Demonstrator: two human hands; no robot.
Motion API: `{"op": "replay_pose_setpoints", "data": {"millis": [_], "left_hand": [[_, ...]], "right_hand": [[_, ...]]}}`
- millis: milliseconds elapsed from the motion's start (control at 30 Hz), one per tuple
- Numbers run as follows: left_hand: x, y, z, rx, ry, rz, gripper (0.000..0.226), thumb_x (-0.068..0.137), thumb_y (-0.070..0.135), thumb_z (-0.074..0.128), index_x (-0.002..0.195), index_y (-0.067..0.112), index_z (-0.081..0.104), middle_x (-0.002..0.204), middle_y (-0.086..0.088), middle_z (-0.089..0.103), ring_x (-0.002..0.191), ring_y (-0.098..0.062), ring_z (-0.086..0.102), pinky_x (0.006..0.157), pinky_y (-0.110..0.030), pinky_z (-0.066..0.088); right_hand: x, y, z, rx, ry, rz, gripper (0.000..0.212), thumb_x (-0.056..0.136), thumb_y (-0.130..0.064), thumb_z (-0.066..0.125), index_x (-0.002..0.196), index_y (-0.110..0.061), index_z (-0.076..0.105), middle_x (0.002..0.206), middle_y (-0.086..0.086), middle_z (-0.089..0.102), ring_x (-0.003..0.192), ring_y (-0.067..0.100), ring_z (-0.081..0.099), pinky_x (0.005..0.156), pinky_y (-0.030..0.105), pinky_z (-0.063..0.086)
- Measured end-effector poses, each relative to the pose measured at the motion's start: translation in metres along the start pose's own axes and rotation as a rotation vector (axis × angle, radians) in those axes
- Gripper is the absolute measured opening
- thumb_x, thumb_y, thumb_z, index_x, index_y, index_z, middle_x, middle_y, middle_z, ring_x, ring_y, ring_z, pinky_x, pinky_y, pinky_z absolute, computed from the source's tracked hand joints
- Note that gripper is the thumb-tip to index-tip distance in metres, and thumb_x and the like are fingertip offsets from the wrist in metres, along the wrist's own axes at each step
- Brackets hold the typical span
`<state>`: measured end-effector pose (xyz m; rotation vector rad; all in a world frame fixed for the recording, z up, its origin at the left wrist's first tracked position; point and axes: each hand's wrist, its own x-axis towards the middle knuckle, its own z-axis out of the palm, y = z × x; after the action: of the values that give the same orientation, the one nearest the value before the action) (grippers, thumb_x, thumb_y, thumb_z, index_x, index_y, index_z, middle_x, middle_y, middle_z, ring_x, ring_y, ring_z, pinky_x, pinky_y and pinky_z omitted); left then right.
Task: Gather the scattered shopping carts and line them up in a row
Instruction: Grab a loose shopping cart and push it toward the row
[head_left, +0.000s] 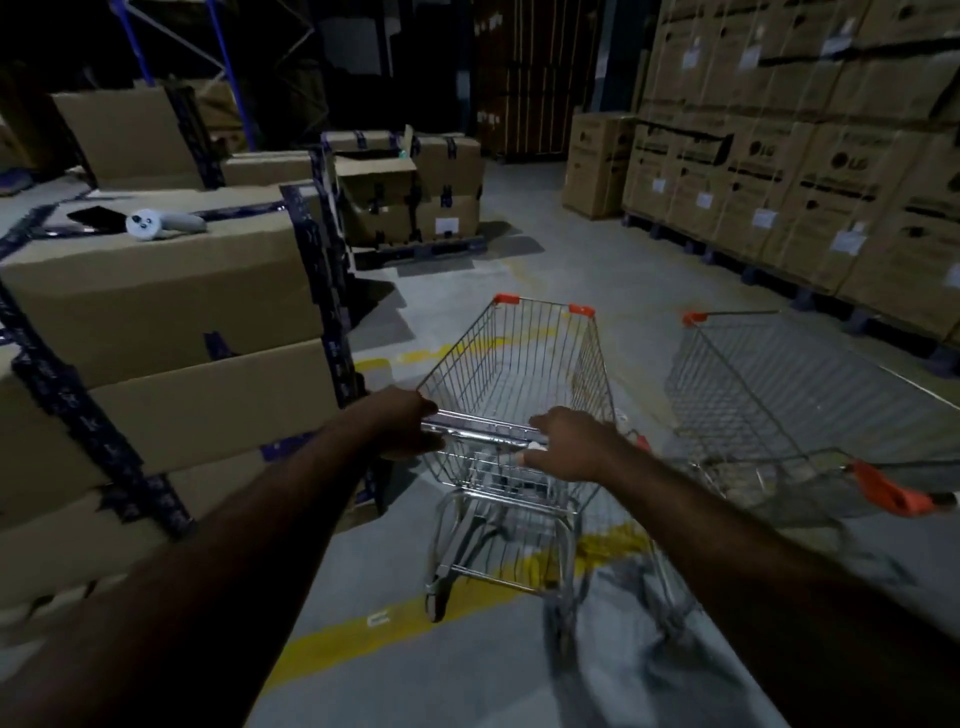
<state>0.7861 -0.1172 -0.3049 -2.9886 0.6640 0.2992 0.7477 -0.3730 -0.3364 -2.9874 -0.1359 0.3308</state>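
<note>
Dim warehouse floor (519, 249), grey concrete with yellow lines; cardboard boxes (156, 291) stacked left of the hands. Directly ahead, the left hand (410, 423) and right hand (571, 441) each curl around the handle (483, 425) of a shopping cart (511, 358). A second cart (779, 395) stands right of the right hand.

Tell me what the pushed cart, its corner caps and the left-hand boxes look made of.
The pushed cart: thin shiny wire grid, so metal, probably plated steel. Its corner caps: matte orange, likely plastic. The left-hand boxes: dull brown cardboard, bound with dark tape.
</note>
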Motion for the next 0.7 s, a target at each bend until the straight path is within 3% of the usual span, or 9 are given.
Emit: {"op": "replay_pose_setpoints", "data": {"millis": [100,200,333,467,567,633,700], "left_hand": [[0.052,-0.011,0.026,0.000,0.011,-0.032,0.079,0.073,0.078,0.034,0.128,0.027,0.059,0.135,-0.006,0.059,0.122,-0.030,0.055,0.102,-0.043,0.046],[0.087,-0.014,0.056,-0.021,-0.072,-0.093,0.069,0.089,0.065,0.051,0.144,0.023,0.048,0.154,-0.010,0.041,0.140,-0.035,0.038,0.113,-0.050,0.033],[0.105,-0.014,0.094,0.060,-0.007,-0.118,0.066,0.081,0.079,0.050,0.126,0.032,0.059,0.141,-0.002,0.054,0.135,-0.030,0.042,0.112,-0.055,0.026],[0.094,-0.011,0.096,0.005,0.059,-0.086,0.062,0.079,0.083,0.048,0.107,0.030,0.063,0.122,-0.002,0.065,0.125,-0.030,0.052,0.111,-0.051,0.022],[0.078,-0.004,0.102,-0.054,0.024,-0.101,0.079,0.072,0.096,0.031,0.108,0.031,0.060,0.118,0.002,0.066,0.119,-0.027,0.055,0.109,-0.052,0.026],[0.060,0.002,0.111,-0.093,0.022,-0.111,0.097,0.065,0.102,0.016,0.115,0.032,0.061,0.118,0.004,0.067,0.119,-0.025,0.056,0.110,-0.055,0.023],[0.036,0.013,0.117,-0.131,0.042,-0.122,0.099,0.067,0.101,0.013,0.121,0.033,0.060,0.120,0.005,0.067,0.121,-0.025,0.056,0.112,-0.057,0.019]], "right_hand": [[0.042,0.021,0.017,0.007,-0.041,0.024,0.082,0.092,-0.074,0.041,0.157,-0.027,0.025,0.165,0.007,0.022,0.148,0.033,0.025,0.116,0.064,0.018],[0.066,0.039,0.036,0.084,-0.073,0.065,0.078,0.091,-0.079,0.032,0.152,-0.031,0.036,0.158,0.007,0.035,0.144,0.035,0.034,0.114,0.063,0.022],[0.072,0.047,0.054,0.107,-0.086,0.058,0.078,0.085,-0.087,0.012,0.139,-0.046,0.051,0.146,0.013,0.048,0.133,0.038,0.047,0.108,0.055,0.040],[0.060,0.049,0.057,0.052,0.028,0.020,0.090,0.083,-0.089,0.010,0.120,-0.032,0.070,0.131,0.010,0.059,0.122,0.036,0.055,0.096,0.049,0.047],[0.044,0.052,0.061,0.019,0.103,-0.040,0.091,0.086,-0.087,0.012,0.099,-0.023,0.076,0.110,0.009,0.065,0.107,0.031,0.063,0.081,0.041,0.046],[0.030,0.053,0.065,-0.013,0.131,-0.057,0.093,0.085,-0.089,0.011,0.096,-0.023,0.076,0.107,0.008,0.066,0.103,0.030,0.064,0.081,0.041,0.048],[0.014,0.054,0.070,-0.040,0.136,-0.069,0.096,0.083,-0.091,0.008,0.097,-0.023,0.075,0.107,0.005,0.064,0.101,0.029,0.063,0.082,0.041,0.050]]}}
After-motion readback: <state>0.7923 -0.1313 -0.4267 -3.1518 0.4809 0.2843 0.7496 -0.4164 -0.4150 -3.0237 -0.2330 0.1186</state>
